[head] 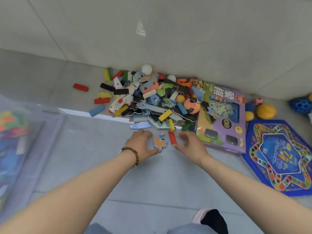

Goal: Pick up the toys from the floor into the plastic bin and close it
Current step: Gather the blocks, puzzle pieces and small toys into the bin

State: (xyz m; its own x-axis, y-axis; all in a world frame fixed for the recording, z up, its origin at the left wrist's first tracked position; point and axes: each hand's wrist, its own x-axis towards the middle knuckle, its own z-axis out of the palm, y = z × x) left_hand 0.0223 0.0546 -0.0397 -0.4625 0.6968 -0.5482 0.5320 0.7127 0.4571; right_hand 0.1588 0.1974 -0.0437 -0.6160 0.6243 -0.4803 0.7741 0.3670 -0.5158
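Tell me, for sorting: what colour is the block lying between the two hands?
Red block, seen in the head view.

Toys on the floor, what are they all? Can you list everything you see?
Toy pile: one heap, many colours, blocks and puzzle pieces, against the wall.
Toy plane: one, white and red, left side of pile.
Red block: one, between the hands.
Puzzle piece: one, orange and blue, by the left hand.
Purple box: one, right of pile.
Blue game board: one, far right.
Plastic bin: one, clear, far left, toys inside.
Left hand: open, beaded bracelet on wrist.
Right hand: open, beside red block.
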